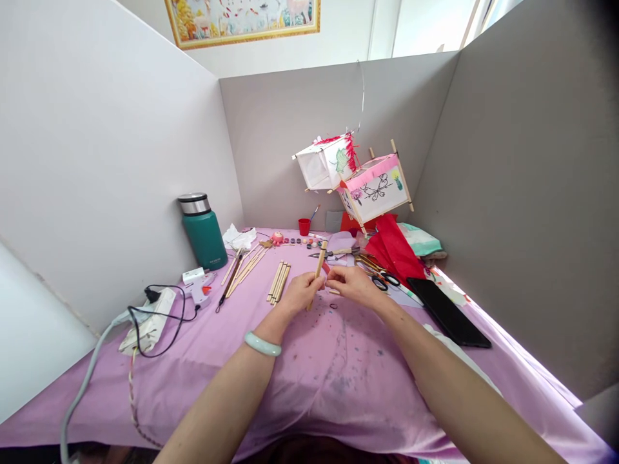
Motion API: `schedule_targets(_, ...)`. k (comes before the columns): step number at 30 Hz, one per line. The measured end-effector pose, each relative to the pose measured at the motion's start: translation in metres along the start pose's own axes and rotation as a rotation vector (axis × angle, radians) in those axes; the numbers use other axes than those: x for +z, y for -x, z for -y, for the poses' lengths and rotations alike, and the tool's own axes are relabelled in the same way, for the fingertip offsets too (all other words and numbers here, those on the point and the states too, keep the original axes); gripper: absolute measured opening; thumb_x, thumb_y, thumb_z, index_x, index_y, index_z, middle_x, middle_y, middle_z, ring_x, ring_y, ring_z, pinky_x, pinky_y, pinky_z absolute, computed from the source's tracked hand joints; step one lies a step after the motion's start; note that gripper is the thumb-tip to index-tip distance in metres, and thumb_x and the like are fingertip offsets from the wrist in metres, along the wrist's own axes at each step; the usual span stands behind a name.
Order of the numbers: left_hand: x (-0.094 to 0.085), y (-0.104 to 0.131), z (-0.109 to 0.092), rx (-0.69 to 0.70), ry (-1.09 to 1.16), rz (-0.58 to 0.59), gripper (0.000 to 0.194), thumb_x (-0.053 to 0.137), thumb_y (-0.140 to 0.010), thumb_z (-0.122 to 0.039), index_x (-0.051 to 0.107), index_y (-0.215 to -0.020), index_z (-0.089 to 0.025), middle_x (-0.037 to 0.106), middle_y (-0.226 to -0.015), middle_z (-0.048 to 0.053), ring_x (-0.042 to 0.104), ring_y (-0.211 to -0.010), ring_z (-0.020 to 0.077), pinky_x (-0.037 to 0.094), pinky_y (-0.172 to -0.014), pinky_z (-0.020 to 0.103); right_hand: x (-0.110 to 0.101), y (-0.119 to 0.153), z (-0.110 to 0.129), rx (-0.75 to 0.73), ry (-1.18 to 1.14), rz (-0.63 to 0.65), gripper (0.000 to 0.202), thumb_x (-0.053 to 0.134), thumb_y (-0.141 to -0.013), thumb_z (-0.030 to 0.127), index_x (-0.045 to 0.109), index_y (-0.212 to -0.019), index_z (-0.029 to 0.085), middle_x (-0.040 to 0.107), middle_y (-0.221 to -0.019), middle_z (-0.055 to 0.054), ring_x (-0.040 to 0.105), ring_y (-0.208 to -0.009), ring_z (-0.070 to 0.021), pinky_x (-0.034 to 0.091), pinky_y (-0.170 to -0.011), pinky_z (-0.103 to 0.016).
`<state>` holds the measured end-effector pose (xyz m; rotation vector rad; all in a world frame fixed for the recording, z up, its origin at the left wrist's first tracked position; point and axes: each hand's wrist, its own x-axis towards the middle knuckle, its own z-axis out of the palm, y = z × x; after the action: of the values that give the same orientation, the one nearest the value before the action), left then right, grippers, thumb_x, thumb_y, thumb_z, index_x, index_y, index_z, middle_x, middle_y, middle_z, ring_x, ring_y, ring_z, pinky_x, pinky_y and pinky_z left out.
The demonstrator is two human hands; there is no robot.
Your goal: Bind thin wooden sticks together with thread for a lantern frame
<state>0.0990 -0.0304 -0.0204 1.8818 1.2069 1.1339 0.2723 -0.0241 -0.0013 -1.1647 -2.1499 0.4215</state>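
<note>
My left hand (304,290) is closed around a light wooden stick (321,258) held tilted upright, with a dark band near its top. Close beside it, my right hand (352,285) has its fingers pinched together near the stick; what they hold is too small to make out. Below the fingertips a small dark ring, like a rubber band (333,306), lies on the cloth. To the left of my hands rests a row of several wooden sticks (279,282) with dark bands at their ends.
A green bottle (205,235), a glue gun (199,290) and a power strip (149,322) are at left. Two paper lanterns (374,193) hang at the back. Scissors (385,281), red cloth (394,248) and a black tablet (449,312) lie right. Grey partitions (290,116) enclose the table.
</note>
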Motion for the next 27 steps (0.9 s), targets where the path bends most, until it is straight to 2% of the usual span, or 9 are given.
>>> schedule_targets(2, -0.003, 0.000, 0.001, 0.062, -0.063, 0.043, 0.028, 0.054, -0.081, -0.037, 0.060, -0.062, -0.018, 0.057, -0.059, 0.000, 0.050, -0.059, 0.0129, 0.035, -0.056, 0.023, -0.002, 0.001, 0.000, -0.001, 0.017, 0.005, 0.014, 0.056, -0.079, 0.024, 0.066, -0.071, 0.019, 0.059, -0.061, 0.002, 0.049, -0.057, -0.0114, 0.029, -0.054, -0.023)
schedule_targets(6, -0.010, -0.002, 0.004, 0.055, 0.062, -0.112, 0.029, 0.050, -0.084, -0.041, 0.060, -0.070, -0.018, 0.059, -0.062, 0.000, 0.051, -0.053, 0.0115, 0.037, -0.052, 0.022, -0.001, 0.002, 0.003, -0.009, -0.024, 0.007, 0.016, 0.054, -0.080, 0.023, 0.067, -0.073, 0.019, 0.062, -0.064, 0.001, 0.051, -0.059, -0.0117, 0.032, -0.057, -0.023)
schedule_targets(7, -0.012, -0.003, 0.006, 0.014, 0.082, -0.101, 0.029, 0.050, -0.084, -0.042, 0.060, -0.071, -0.018, 0.059, -0.062, 0.000, 0.051, -0.050, 0.0113, 0.038, -0.050, 0.022, 0.000, 0.002, 0.003, -0.014, -0.028, 0.019, 0.015, 0.054, -0.080, 0.022, 0.067, -0.073, 0.019, 0.062, -0.064, 0.001, 0.051, -0.060, -0.0117, 0.032, -0.057, -0.023)
schedule_targets(10, -0.015, -0.005, 0.014, -0.151, 0.039, 0.063, 0.030, 0.055, -0.081, -0.042, 0.059, -0.065, -0.017, 0.056, -0.053, 0.000, 0.052, -0.043, 0.0123, 0.038, -0.045, 0.023, 0.003, 0.002, 0.003, -0.020, -0.004, 0.067, 0.013, 0.056, -0.077, 0.020, 0.069, -0.075, 0.020, 0.062, -0.065, 0.001, 0.051, -0.061, -0.0116, 0.032, -0.058, -0.023)
schedule_targets(13, -0.015, -0.005, 0.016, -0.172, 0.045, 0.093, 0.030, 0.057, -0.079, -0.042, 0.061, -0.065, -0.016, 0.058, -0.051, 0.001, 0.055, -0.044, 0.0131, 0.040, -0.046, 0.023, 0.007, 0.002, 0.004, -0.011, 0.005, 0.091, 0.014, 0.056, -0.077, 0.019, 0.070, -0.075, 0.019, 0.064, -0.067, 0.001, 0.053, -0.063, -0.0121, 0.032, -0.059, -0.024)
schedule_targets(16, -0.015, -0.005, 0.009, -0.110, 0.217, 0.041, 0.032, 0.059, -0.077, -0.045, 0.062, -0.068, -0.015, 0.059, -0.054, 0.002, 0.055, -0.047, 0.0124, 0.044, -0.050, 0.024, 0.011, 0.003, 0.010, -0.001, -0.072, 0.155, 0.016, 0.058, -0.078, 0.027, 0.070, -0.076, 0.017, 0.063, -0.066, 0.000, 0.053, -0.062, -0.0122, 0.032, -0.057, -0.023)
schedule_targets(19, -0.016, -0.004, -0.001, -0.118, 0.463, 0.003, 0.038, 0.062, -0.075, -0.050, 0.063, -0.071, -0.012, 0.061, -0.059, 0.003, 0.056, -0.052, 0.0116, 0.048, -0.055, 0.025, 0.014, 0.005, 0.017, 0.046, -0.196, 0.204, 0.021, 0.060, -0.077, 0.034, 0.069, -0.072, 0.015, 0.056, -0.056, 0.002, 0.049, -0.053, -0.0106, 0.031, -0.051, -0.022)
schedule_targets(23, -0.018, -0.004, -0.006, -0.097, 0.633, -0.066, 0.043, 0.065, -0.073, -0.053, 0.066, -0.077, -0.010, 0.058, -0.058, 0.001, 0.054, -0.054, 0.0106, 0.047, -0.056, 0.025, 0.016, 0.003, 0.018, 0.173, -0.469, 0.156, 0.026, 0.059, -0.078, 0.038, 0.066, -0.070, 0.014, 0.051, -0.047, 0.003, 0.047, -0.044, -0.0096, 0.034, -0.046, -0.022)
schedule_targets(27, -0.016, -0.002, -0.009, -0.080, 0.650, -0.121, 0.047, 0.067, -0.072, -0.054, 0.068, -0.085, -0.009, 0.058, -0.066, 0.002, 0.051, -0.053, 0.0094, 0.044, -0.049, 0.024, 0.015, -0.002, 0.011, 0.268, -0.765, -0.018, 0.034, 0.065, -0.073, 0.049, 0.066, -0.074, 0.014, 0.064, -0.065, -0.002, 0.049, -0.045, -0.0075, 0.038, -0.045, -0.021)
